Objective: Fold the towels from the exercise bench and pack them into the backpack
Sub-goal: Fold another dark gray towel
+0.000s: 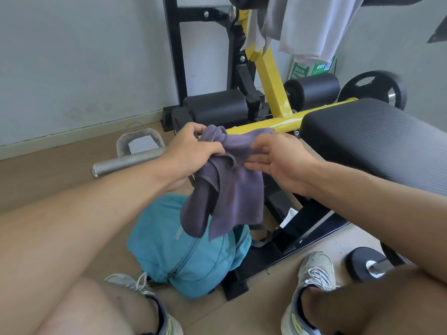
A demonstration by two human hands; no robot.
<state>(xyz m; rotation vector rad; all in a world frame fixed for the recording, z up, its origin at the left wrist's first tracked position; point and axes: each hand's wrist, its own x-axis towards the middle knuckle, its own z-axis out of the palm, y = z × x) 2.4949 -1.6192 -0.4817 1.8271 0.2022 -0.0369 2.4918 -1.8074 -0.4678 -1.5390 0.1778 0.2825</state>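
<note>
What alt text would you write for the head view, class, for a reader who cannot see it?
A person's left hand grips a crumpled purple towel while the right hand touches it with straight fingers, above a zipped teal backpack on the floor beside a black and yellow exercise bench.

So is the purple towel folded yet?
Not yet. The purple cloth towel hangs bunched and crumpled from the left hand, the right hand touching it.
</note>
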